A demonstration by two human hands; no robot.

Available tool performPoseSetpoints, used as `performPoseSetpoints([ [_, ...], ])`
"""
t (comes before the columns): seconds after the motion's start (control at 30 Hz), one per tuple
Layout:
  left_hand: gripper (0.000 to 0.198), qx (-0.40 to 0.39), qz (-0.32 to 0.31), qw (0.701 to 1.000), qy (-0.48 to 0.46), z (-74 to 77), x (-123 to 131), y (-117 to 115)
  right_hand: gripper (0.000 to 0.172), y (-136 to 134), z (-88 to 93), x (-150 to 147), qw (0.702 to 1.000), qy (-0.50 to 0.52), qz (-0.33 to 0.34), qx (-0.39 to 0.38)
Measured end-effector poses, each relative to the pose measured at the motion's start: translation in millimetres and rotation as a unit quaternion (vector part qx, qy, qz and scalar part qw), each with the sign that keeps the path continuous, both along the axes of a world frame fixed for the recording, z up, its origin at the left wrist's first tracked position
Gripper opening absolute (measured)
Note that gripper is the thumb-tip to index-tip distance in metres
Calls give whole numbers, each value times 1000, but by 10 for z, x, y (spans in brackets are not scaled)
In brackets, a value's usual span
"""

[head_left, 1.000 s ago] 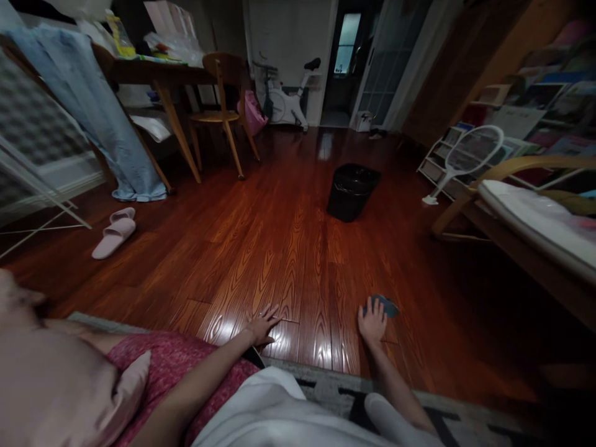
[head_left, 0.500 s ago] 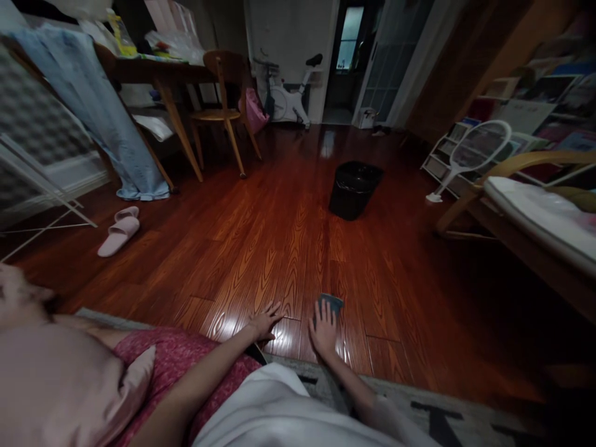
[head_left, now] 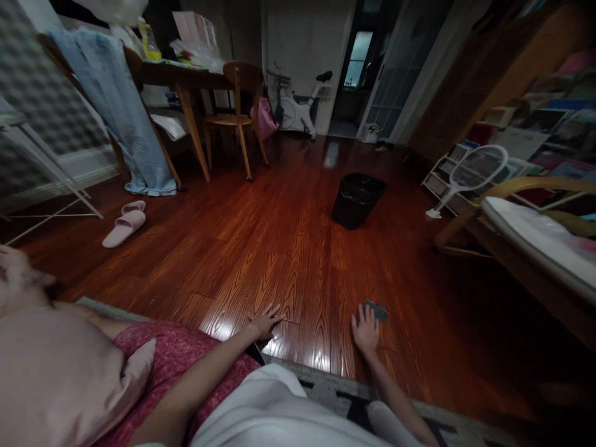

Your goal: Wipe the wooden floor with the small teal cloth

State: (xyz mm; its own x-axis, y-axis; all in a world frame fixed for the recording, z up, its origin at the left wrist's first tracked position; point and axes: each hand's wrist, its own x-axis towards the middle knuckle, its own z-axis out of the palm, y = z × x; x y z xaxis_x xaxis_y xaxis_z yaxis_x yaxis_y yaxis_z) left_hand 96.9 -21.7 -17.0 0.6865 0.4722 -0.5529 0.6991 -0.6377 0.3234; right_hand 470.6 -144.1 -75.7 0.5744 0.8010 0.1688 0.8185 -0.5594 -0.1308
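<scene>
My right hand (head_left: pixel 365 330) lies on a small dark blue-grey flat item (head_left: pixel 376 311), perhaps a cloth, on the glossy red-brown wooden floor (head_left: pixel 298 248). Its fingers cover the item's left part; whether they grip it or only press on it is hard to tell. To the left, my left hand (head_left: pixel 266 322) rests on the floor with its fingers spread and nothing in it. A patterned grey rug (head_left: pixel 321 385) borders the floor just in front of my body.
A black bin (head_left: pixel 357 202) stands ahead on the floor. Pink slippers (head_left: pixel 125 226) lie at the left, near a table and a wooden chair (head_left: pixel 239 119). At the right are a white racket-shaped object (head_left: pixel 477 169) and a wooden-armed chair (head_left: pixel 535 230).
My right hand has moved to the right across the floor together with the blue-grey item. My left hand has stayed in place. The view has tilted slightly.
</scene>
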Motion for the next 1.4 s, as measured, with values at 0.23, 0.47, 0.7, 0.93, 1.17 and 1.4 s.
performPoseSetpoints([
  [0.23,94,-9,34,998,48,149,44,-43,65,42,-12,198,974,1,-203,102],
  [0.47,96,-2,35,999,34,168,42,-50,64,674,25,-627,995,23,-57,83],
  [0.7,98,-15,41,998,48,239,56,-64,59,774,-65,-1470,962,28,272,14],
  [0.93,98,-6,45,998,31,72,42,-51,57,238,-113,-676,913,11,407,-2],
  [1.17,100,-13,51,998,34,130,50,-61,61,187,-142,213,998,-5,46,31],
  [1.4,99,-21,55,998,39,194,59,-67,64,889,-25,-290,990,3,-112,80],
])
